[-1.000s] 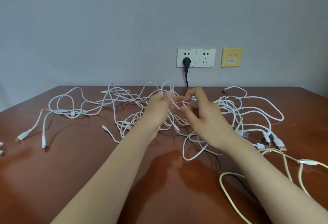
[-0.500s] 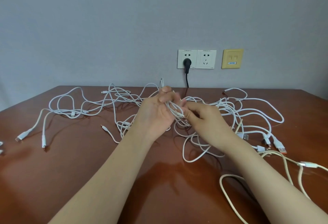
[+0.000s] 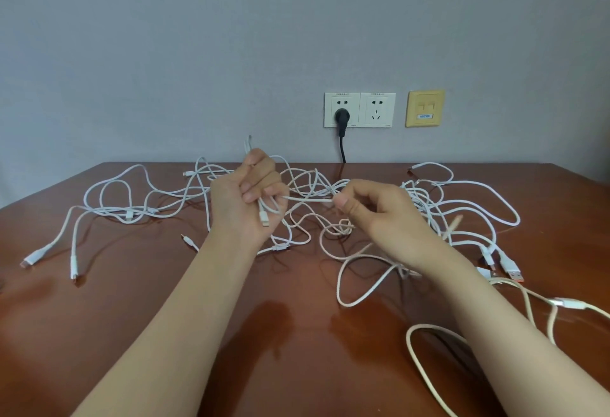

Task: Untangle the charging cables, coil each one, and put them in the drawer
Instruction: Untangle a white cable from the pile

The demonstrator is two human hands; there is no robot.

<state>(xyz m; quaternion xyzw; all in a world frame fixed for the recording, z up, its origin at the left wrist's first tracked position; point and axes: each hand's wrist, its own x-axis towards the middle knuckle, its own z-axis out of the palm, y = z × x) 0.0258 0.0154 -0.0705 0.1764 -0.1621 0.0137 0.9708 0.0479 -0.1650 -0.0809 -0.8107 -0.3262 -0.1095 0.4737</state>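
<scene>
left hand [image 3: 246, 200] grips a bunch of cable [image 3: 305, 199] | right hand [image 3: 373, 215] pinches it | cables lie tangled on table [image 3: 165, 301] | tip: pull slowly, follow one cable out

both forearms forward — left hand [image 3: 246, 205] a raised fist, right hand [image 3: 376, 218] a thumb-and-forefinger pinch
</scene>
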